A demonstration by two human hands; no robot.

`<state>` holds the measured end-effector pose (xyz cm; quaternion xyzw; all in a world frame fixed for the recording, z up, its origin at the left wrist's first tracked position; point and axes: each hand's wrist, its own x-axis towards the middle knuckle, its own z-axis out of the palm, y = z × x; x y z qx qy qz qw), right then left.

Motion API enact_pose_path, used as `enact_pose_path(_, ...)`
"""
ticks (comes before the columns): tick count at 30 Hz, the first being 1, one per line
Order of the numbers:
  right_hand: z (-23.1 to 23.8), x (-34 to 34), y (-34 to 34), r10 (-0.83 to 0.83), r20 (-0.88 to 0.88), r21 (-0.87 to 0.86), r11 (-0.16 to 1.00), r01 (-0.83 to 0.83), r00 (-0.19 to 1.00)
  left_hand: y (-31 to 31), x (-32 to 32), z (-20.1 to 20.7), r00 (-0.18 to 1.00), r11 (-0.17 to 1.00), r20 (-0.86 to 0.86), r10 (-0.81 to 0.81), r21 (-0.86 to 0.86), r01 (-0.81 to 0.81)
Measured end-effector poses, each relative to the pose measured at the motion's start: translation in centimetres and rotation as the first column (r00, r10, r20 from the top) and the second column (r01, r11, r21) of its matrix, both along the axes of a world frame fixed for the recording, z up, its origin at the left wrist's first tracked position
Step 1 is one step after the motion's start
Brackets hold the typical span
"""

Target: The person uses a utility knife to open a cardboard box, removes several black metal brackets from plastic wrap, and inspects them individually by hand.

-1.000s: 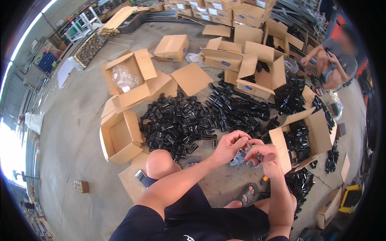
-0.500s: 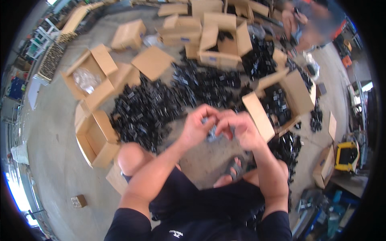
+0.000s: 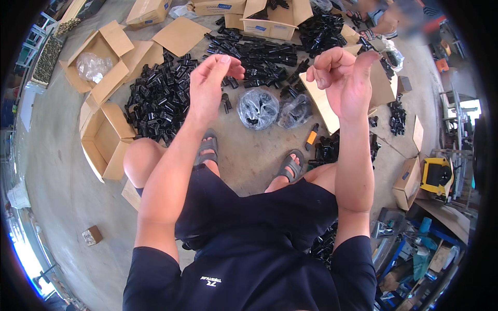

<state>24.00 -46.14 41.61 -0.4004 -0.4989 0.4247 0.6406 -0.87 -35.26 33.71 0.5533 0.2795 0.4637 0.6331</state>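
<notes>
My left hand (image 3: 208,83) is raised in front of the pile of black parts, with its fingers loosely bent and nothing visible in them. Well to its right, my right hand (image 3: 340,78) is lifted beside an open cardboard box, thumb stretched out and fingers half curled, also with nothing seen in it. Between and below the hands, a round clear plastic bag (image 3: 258,109) with black parts inside stands on the floor. A second, looser plastic bag (image 3: 294,110) with dark contents touches its right side. Neither hand touches the bags.
A large heap of black tubular parts (image 3: 155,98) lies at left. Open cardboard boxes (image 3: 106,137) stand around. An orange-and-black cutter (image 3: 312,137) rests near my right sandal (image 3: 289,167). A yellow-framed item (image 3: 437,174) sits far right; another person (image 3: 386,23) is at upper right.
My hands were close together over the floor between my feet; now they are spread apart and raised. The view has shifted, bringing the plastic bags and both feet fully into sight.
</notes>
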Motion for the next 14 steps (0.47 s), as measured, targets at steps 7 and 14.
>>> enact_pose_path(7,1.2,-1.5,-5.4,-0.154,0.241,-0.045,0.985,0.169,0.958,-1.7,-3.2,1.2,0.996,0.992,0.016,0.087,0.085,-0.088)
enact_pose_path(14,-2.9,-1.1,-18.0,0.425,0.888,-0.350,0.872,0.343,-0.174,-3.3,-5.6,3.3,0.995,0.989,-0.039,0.092,0.118,-0.087)
